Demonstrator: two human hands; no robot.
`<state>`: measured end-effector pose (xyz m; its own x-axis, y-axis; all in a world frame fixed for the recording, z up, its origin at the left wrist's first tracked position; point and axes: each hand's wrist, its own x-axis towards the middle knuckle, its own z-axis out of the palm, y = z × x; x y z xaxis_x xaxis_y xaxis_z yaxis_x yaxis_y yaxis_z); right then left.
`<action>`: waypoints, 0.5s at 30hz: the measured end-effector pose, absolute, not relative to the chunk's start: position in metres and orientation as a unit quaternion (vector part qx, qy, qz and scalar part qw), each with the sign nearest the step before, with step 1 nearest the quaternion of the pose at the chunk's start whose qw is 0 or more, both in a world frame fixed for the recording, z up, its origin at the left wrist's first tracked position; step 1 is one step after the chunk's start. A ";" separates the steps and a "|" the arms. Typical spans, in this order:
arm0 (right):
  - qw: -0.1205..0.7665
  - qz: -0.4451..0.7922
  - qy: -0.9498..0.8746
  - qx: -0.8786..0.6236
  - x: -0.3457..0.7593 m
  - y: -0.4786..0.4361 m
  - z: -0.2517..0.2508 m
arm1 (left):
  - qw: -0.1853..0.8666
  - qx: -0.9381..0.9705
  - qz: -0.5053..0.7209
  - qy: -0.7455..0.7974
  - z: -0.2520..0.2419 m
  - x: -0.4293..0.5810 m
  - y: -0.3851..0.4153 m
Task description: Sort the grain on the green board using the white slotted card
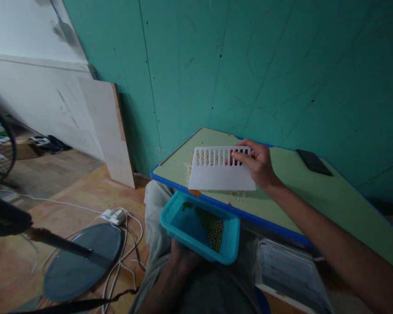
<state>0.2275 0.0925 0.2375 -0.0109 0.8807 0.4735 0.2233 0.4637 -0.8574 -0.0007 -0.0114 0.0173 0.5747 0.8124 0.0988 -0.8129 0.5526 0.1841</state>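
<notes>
My right hand [257, 163] grips the top right corner of a white slotted plastic scraper [220, 173], which stands on edge on the green table [314, 192] near its blue front rim. Pale grains [205, 158] lie scattered on the table behind and under the scraper. My left hand [183, 257] holds a blue plastic tray [180, 218] from underneath, just below the table edge, over my lap. A heap of small greenish beans [211, 229] lies in the tray. Most of the left hand's fingers are hidden under the tray.
A black phone [313, 162] lies at the table's far right by the teal wall. A standing fan's round base [81, 259] and white power strip [113, 215] with cables sit on the floor to the left. A wooden board [108, 131] leans on the wall.
</notes>
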 end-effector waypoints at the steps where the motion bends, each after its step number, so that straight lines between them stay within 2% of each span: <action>1: 0.556 0.295 -0.647 -0.430 0.229 0.094 0.237 | 0.879 0.096 0.466 0.014 0.019 -0.002 -0.012; 10: 0.581 0.278 -0.629 -0.436 0.239 0.100 0.238 | 0.880 0.105 0.462 -0.027 0.004 -0.004 -0.007; 15: 0.584 0.252 -0.632 -0.442 0.234 0.099 0.238 | 0.884 0.073 0.462 0.027 0.009 -0.003 -0.010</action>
